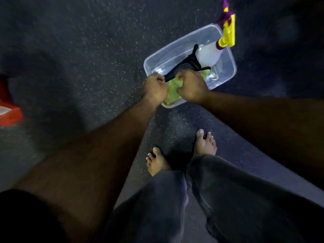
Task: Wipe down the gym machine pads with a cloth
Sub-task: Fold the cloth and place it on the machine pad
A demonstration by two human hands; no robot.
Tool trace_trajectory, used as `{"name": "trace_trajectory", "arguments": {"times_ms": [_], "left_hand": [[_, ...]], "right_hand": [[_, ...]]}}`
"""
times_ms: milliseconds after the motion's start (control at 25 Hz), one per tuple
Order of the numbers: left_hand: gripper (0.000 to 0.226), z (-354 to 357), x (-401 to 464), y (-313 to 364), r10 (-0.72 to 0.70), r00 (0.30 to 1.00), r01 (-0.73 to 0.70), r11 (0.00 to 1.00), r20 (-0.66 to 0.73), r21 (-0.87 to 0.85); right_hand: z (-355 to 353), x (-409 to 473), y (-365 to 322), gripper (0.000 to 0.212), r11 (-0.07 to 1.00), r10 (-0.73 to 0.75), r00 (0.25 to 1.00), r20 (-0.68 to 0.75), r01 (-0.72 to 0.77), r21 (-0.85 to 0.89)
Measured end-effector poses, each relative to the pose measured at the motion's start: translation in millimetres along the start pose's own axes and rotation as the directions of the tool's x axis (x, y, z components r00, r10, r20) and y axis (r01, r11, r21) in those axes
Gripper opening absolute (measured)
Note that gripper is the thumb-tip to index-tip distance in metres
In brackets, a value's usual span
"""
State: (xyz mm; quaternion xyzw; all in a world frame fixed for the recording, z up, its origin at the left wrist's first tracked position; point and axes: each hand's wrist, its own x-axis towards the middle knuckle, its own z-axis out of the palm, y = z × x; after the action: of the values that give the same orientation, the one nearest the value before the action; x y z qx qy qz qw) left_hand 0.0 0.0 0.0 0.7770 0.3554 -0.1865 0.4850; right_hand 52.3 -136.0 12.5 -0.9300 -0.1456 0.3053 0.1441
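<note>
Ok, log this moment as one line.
stage: fetching cloth | left hand: grips green cloth | right hand: grips green cloth | clear tub: holds spray bottle

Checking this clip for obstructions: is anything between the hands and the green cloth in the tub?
Nothing visible blocks them. Both the left hand and right hand already grip the green cloth inside the clear tub. A black cord lies over the cloth between the hands; the spray bottle stands farther back, clear of them.

you see a clear plastic tub (pixel 226 77) on the dark speckled floor (pixel 87 50). a white spray bottle with a yellow and purple top (pixel 208 54) leans in it. a red box (pixel 8 111) sits far left.
</note>
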Motion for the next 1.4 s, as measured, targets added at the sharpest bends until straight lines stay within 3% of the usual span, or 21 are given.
{"name": "trace_trajectory", "arguments": {"times_ms": [80, 120, 200, 240, 360, 480, 560, 640, 680, 800, 920, 1040, 1080, 1120, 1200, 1240, 1320, 1400], "left_hand": [[0.019, 13, 21, -7, -0.014, 0.999, 0.013, 0.999, -0.031, -0.032], [0.024, 15, 23, -7, -0.036, 0.999, 0.034, 0.997, -0.028, -0.073], [0.047, 8, 8, -4, -0.001, 1.0, 0.001, 0.995, 0.006, -0.096], [0.058, -3, -4, -1, 0.008, 1.0, -0.006, 0.994, 0.021, -0.112], [0.082, -51, -61, 30, 0.042, 0.998, -0.032, 0.977, 0.045, -0.209], [0.092, -108, -136, 98, 0.158, 0.985, -0.145, 0.975, 0.067, -0.171], [0.098, -145, -186, 150, 0.356, 0.933, -0.351, 0.933, 0.06, -0.08], [0.098, -188, -235, 210, 0.536, 0.837, -0.54, 0.842, 0.11, 0.009], [0.097, -215, -266, 245, 0.581, 0.802, -0.592, 0.804, 0.138, 0.055], [0.085, -295, -344, 322, 0.609, 0.783, -0.622, 0.765, 0.125, 0.169], [0.037, -355, -404, 367, 0.655, 0.756, -0.643, 0.737, 0.016, 0.21], [0.035, -395, -451, 379, 0.745, 0.665, -0.675, 0.631, -0.055, 0.381], [0.037, -405, -465, 379, 0.771, 0.633, -0.68, 0.597, -0.07, 0.427], [0.036, -413, -479, 377, 0.778, 0.625, -0.668, 0.577, -0.068, 0.469], [0.031, -426, -497, 369, 0.735, 0.677, -0.578, 0.544, -0.014, 0.608], [0.03, -431, -503, 365, 0.678, 0.734, -0.497, 0.507, 0.03, 0.704], [0.029, -447, -514, 360, 0.556, 0.821, -0.39, 0.389, 0.125, 0.835], [0.023, -474, -523, 369, 0.461, 0.853, -0.438, 0.374, 0.246, 0.818]], "right_hand": [[24, 28, -1, 0.063, 0.971, -0.114, 0.974, 0.196, 0.151, -0.187], [32, 39, -7, 0.062, 0.941, -0.128, 0.963, 0.235, 0.194, -0.278], [28, 40, -23, 0.027, 0.939, -0.128, 0.984, 0.125, 0.16, -0.304], [14, 29, -31, 0.017, 0.957, -0.115, 0.992, 0.052, 0.124, -0.261], [-50, -25, -54, 0.029, 0.991, -0.105, 0.991, -0.081, 0.111, 0.078], [-146, -96, -88, 0.035, 0.907, -0.192, 0.973, -0.131, 0.227, 0.355], [-213, -144, -112, 0.037, 0.886, -0.257, 0.958, -0.128, 0.286, 0.365], [-281, -187, -137, 0.033, 0.878, -0.312, 0.943, -0.111, 0.331, 0.345], [-318, -214, -154, 0.03, 0.876, -0.344, 0.934, -0.1, 0.357, 0.324], [-423, -291, -216, 0.027, 0.858, -0.41, 0.91, -0.062, 0.408, 0.311], [-503, -348, -267, 0.027, 0.878, -0.415, 0.9, -0.129, 0.434, 0.201], [-553, -390, -297, 0.014, 0.882, -0.449, 0.881, -0.15, 0.464, 0.08], [-564, -400, -303, 0.009, 0.887, -0.46, 0.882, -0.102, 0.462, 0.003], [-573, -408, -308, 0.019, 0.886, -0.461, 0.887, -0.028, 0.457, -0.079], [-591, -421, -310, 0.045, 0.863, -0.399, 0.905, 0.148, 0.426, -0.272], [-601, -424, -311, 0.046, 0.826, -0.358, 0.908, 0.218, 0.417, -0.38], [-615, -423, -310, 0.03, 0.722, -0.277, 0.915, 0.292, 0.399, -0.565], [-632, -421, -312, 0.02, 0.664, -0.207, 0.918, 0.339, 0.386, -0.64]]}}
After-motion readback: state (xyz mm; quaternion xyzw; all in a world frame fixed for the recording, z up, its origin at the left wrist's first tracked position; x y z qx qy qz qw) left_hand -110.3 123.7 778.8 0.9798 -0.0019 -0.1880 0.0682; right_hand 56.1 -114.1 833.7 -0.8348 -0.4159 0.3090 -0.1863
